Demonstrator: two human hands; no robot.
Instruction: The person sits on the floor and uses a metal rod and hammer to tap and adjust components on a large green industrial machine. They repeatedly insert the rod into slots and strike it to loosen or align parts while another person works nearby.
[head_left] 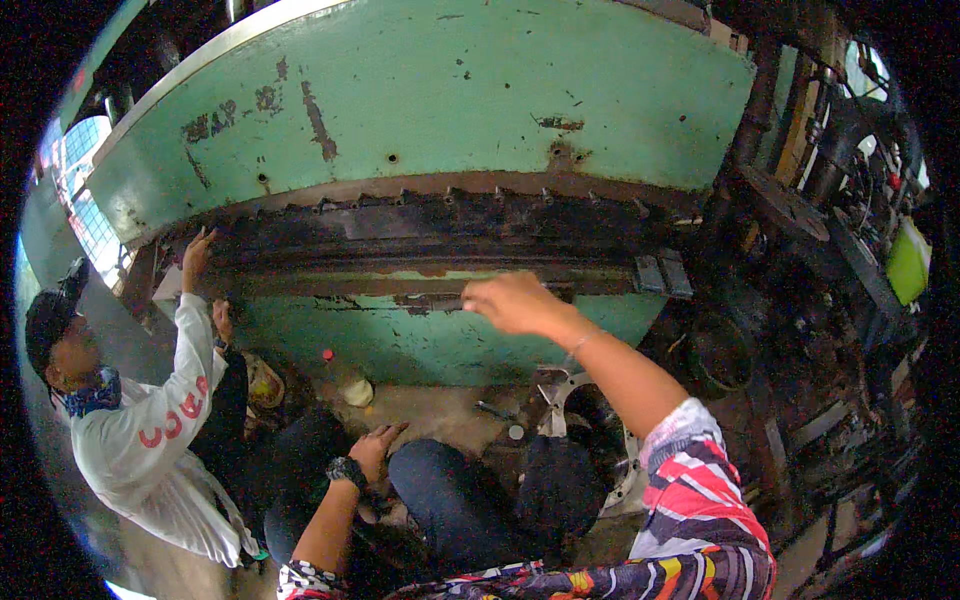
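Nearest, the person's left hand [372, 450], below a black wristwatch [345, 471], sits low beside a dark-trousered knee [440, 485], fingers loosely extended. The right hand [508, 301] reaches forward, well apart from the left, with its fingers curled in front of the lower green panel [400, 345] of a press brake [480, 90]; whether they grip anything small or touch the machine, I cannot tell. On the floor [450, 402] between knee and machine lie a pale rounded bundle [357, 392] and a small red cap [327, 354]. At left, a co-worker [150, 430] in a white top raises one hand toward the machine's left end. Beyond, two grey metal blocks [663, 274] sit side by side at the bed's right end, and a row of bolts [450, 194] runs beneath the worn green upper plate.
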